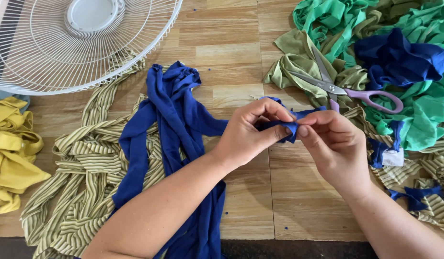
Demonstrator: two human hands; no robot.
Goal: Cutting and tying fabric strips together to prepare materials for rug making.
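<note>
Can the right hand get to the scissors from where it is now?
Probably yes. The scissors lie open on top of the olive and green cloth pile, just beyond the right hand, with nothing over them. But its fingers are pinching the blue strip together with the left hand.

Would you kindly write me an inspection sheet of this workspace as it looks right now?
Surface: wood-plank floor, partly covered by fabric.
Job's things: blue fabric strip runs to both hands; its end is pinched between them.
Clutter: striped olive strips, yellow cloth, green and olive fabric heap, purple-handled scissors lying on the heap.
Grippers: left hand and right hand both pinch the blue strip's end.
Cables: nothing seen.
Surroundings: white fan grille at top left.
</note>
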